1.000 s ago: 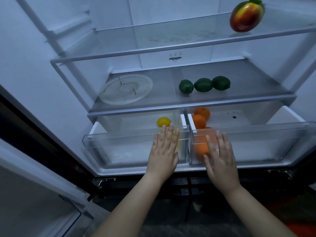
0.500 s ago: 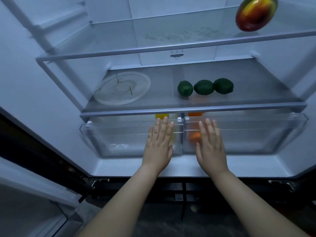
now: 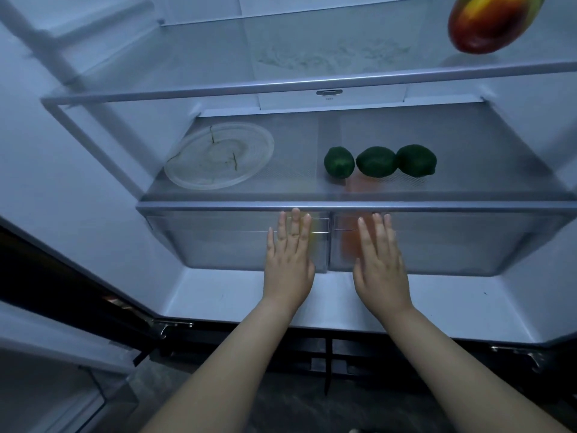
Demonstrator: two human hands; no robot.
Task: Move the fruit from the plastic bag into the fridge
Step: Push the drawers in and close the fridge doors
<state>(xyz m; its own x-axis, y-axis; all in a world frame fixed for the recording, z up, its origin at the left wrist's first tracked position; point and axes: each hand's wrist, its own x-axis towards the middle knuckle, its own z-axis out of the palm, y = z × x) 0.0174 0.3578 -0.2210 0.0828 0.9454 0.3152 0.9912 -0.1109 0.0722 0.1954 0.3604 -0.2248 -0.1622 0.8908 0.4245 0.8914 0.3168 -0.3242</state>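
Note:
The fridge stands open before me. My left hand (image 3: 288,260) presses flat, fingers straight, on the front of the left clear drawer (image 3: 218,242). My right hand (image 3: 379,264) presses the same way on the right clear drawer (image 3: 452,245). Both drawers sit pushed in under the glass shelf (image 3: 499,195). A yellow lemon (image 3: 313,235) shows blurred through the left drawer, and orange fruit (image 3: 349,242) through the right one. Three green limes (image 3: 376,161) lie in a row on the shelf. A red-yellow mango (image 3: 490,23) rests on the upper shelf at the top right. No plastic bag is in view.
A clear round plate (image 3: 218,156) lies on the left of the lime shelf. The upper glass shelf (image 3: 281,85) spans the fridge above it. The open fridge door (image 3: 46,354) hangs at the lower left, and dark floor (image 3: 312,407) lies below the fridge.
Both hands have pushed the two drawers back into the fridge. The lemon and oranges, seen from above before, now show only through the drawer fronts.

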